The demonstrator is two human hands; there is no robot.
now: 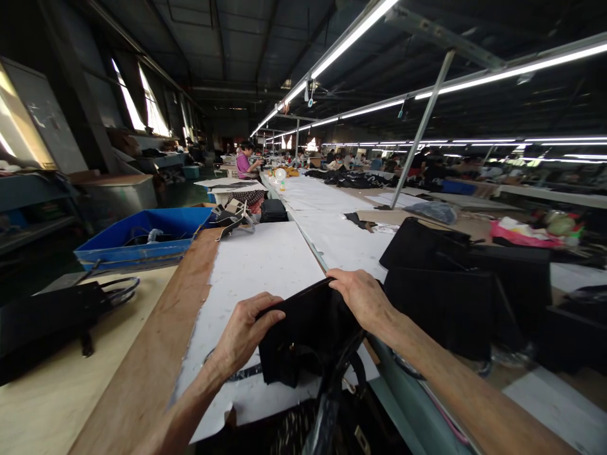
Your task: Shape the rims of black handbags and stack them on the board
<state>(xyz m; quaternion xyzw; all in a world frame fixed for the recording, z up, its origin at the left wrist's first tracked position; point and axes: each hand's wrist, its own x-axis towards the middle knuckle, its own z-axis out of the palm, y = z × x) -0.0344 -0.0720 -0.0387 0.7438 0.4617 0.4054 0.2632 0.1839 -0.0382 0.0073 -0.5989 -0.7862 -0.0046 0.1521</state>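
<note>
A black handbag (308, 335) is tilted above the white-covered table (256, 259), its long edge slanting up to the right. My left hand (249, 325) grips the near-left end of that edge, thumb on one side and fingers on the other. At the far-right end, my right hand (360, 294) pinches the same edge between thumb and fingers. The bag's dark handles hang toward me, and a plastic-wrapped strap (325, 420) shows below. Under it, at the bottom of the view, lies another dark item with a gold-coloured metal fitting (361, 439).
Black bags (441, 303) are piled on the right. Another black bag with wrapped handles (52, 316) lies on the left board. Beyond it stands a blue bin (142, 237). A metal post (422, 133) rises from the right table. A person in purple (245, 163) sits farther back.
</note>
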